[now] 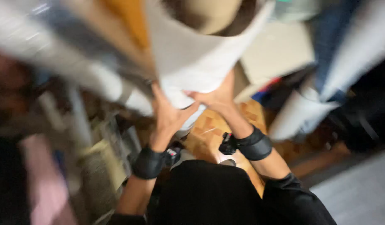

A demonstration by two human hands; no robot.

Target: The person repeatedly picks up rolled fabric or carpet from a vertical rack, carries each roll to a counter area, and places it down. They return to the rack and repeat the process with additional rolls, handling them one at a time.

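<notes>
1. Closest in, black sleeves and two bare forearms reach up and away, each wrist wrapped in a thick black wrist band [148, 163] with a small device clipped on.

2. The left hand [169, 114] is up against the bottom edge of a pale grey-white cloth garment [192, 54], fingers spread along the fabric and closed round its lower fold.

3. The right hand [215, 98] meets the same hem just beside the left, fingers curled into the cloth, so both hands are gripping it.

4. That garment is plain and pale, with no pattern that can be made out; it hangs down from the top of the view and broadens upward. The whole shot is motion-blurred, so seams and texture cannot be told.

5. Under the garment, between the forearms, orange-brown patterned flooring [209, 129] shows through.

6. Left of the garment, a blurred silvery-white slanted shape [55, 58] crosses the view, with a mustard-orange piece of cloth [126, 16] above it.

7. Right of the garment, a beige flat box-like surface [280, 50], then a dark blue hanging cloth [330, 46] further out.

8. At the garment's top, a tan rounded shape [213, 14], too blurred to identify.
</notes>
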